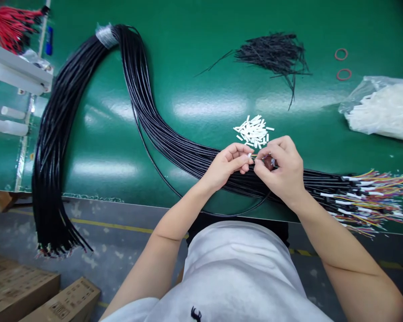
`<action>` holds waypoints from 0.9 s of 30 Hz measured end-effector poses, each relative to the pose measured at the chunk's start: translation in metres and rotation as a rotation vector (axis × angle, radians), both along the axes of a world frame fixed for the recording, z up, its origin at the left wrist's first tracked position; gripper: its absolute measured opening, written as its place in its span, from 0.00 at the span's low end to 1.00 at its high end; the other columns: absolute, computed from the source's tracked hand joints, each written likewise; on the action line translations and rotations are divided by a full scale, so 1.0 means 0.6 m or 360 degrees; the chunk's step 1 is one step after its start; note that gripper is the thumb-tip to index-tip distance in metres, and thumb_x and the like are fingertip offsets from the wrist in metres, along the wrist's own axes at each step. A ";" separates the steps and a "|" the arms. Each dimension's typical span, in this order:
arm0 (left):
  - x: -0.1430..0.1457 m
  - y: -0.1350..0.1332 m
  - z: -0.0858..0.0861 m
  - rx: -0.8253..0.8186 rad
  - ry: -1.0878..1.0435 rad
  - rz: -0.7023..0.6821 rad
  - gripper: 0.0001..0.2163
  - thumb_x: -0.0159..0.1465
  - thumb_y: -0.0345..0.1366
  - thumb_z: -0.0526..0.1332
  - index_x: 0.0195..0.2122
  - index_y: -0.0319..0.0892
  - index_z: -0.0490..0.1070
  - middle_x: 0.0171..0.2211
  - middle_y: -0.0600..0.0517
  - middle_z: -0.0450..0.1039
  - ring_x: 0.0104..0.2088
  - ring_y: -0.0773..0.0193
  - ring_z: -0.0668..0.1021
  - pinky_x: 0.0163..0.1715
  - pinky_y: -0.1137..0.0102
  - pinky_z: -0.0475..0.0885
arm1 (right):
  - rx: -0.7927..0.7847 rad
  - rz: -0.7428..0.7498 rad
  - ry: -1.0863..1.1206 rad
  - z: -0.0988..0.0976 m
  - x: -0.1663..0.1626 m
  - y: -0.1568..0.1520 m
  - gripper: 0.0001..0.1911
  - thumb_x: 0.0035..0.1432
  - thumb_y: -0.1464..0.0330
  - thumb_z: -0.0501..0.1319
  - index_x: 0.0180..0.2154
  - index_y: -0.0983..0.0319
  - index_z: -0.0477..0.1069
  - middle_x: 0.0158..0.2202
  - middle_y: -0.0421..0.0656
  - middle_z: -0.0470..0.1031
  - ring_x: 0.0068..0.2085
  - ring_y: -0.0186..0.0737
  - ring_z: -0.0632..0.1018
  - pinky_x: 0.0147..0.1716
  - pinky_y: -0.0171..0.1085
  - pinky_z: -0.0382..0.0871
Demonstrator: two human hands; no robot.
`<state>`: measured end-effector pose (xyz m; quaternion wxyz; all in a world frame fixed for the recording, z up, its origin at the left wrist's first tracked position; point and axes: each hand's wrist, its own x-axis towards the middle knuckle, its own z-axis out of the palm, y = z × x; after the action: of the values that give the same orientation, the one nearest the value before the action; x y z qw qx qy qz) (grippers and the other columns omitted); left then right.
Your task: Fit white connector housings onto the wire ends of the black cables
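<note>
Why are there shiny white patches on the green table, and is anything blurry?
In the head view, pale glare streaks the green table, probably light from above; in the head view, the red wires near the edge look a bit soft; in that same view, the tiny white piece by the left hand is hard to make out.

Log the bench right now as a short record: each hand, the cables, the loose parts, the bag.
Left hand: pinching a small white piece
Right hand: fingertips on thin wires beside that piece
Cables: black bundle, bent over the green table, coloured wire ends at right
Loose parts: white pile just beyond the hands; black strips farther back
Bag: clear plastic, white contents, right edge
</note>
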<state>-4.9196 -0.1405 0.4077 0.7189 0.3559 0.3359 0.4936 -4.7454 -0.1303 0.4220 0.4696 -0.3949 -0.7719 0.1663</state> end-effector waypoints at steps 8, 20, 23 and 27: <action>0.002 -0.001 0.003 0.0043 0.0096 0.0023 0.19 0.57 0.46 0.77 0.41 0.40 0.75 0.31 0.56 0.78 0.26 0.76 0.76 0.27 0.78 0.72 | 0.0017 -0.0023 -0.0019 -0.002 0.003 0.000 0.08 0.55 0.78 0.64 0.32 0.59 0.71 0.34 0.39 0.68 0.24 0.29 0.66 0.24 0.35 0.64; 0.004 -0.001 -0.003 0.0100 0.0070 0.0009 0.18 0.59 0.44 0.77 0.41 0.39 0.76 0.31 0.56 0.79 0.26 0.77 0.78 0.27 0.80 0.73 | -0.0021 -0.0003 0.0017 -0.002 0.003 -0.001 0.07 0.55 0.78 0.63 0.31 0.60 0.71 0.34 0.38 0.68 0.23 0.27 0.66 0.22 0.34 0.63; 0.004 -0.002 -0.004 0.0122 0.0101 0.0020 0.18 0.58 0.44 0.77 0.41 0.39 0.76 0.31 0.56 0.79 0.26 0.76 0.78 0.28 0.79 0.73 | -0.0041 -0.0018 0.0003 -0.002 0.003 -0.001 0.07 0.56 0.76 0.63 0.31 0.59 0.72 0.34 0.39 0.69 0.23 0.28 0.66 0.22 0.35 0.64; 0.005 -0.002 -0.004 0.0102 0.0188 0.0021 0.21 0.56 0.47 0.78 0.40 0.39 0.75 0.30 0.56 0.78 0.26 0.75 0.78 0.28 0.78 0.74 | -0.0086 -0.0033 -0.0029 -0.002 0.004 -0.002 0.07 0.55 0.76 0.63 0.30 0.58 0.72 0.33 0.39 0.70 0.24 0.30 0.67 0.23 0.37 0.65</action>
<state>-4.9167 -0.1415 0.4055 0.6827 0.4050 0.3641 0.4871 -4.7429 -0.1315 0.4210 0.4534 -0.4169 -0.7673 0.1786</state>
